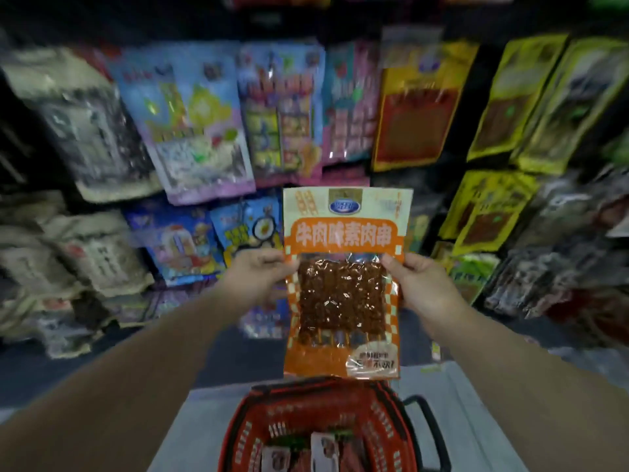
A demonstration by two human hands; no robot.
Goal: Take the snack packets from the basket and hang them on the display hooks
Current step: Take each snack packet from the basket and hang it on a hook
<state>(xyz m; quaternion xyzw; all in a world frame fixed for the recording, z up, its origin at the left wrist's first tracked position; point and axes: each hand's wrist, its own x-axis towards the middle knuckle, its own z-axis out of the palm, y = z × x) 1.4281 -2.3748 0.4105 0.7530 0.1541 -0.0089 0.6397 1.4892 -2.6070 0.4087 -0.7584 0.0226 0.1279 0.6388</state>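
Snack packet, an orange-and-cream plastic pouch (343, 281) with brown skewered pieces behind a clear window, is held upright above the red plastic basket (306, 400) in the head view. The left hand (258, 277) pinches its left edge and the right hand (422, 287) pinches its right edge. It faces the wall of hanging packets (418, 103); the hooks themselves are too blurred to make out. Judging by this, the carry-to-display step is under way; next, the pouch's top hole must be lined up with a free hook.

Both forearms are bare (no sleeve reaches into view); left hand (253, 277) and right hand (423, 287) ungloved.
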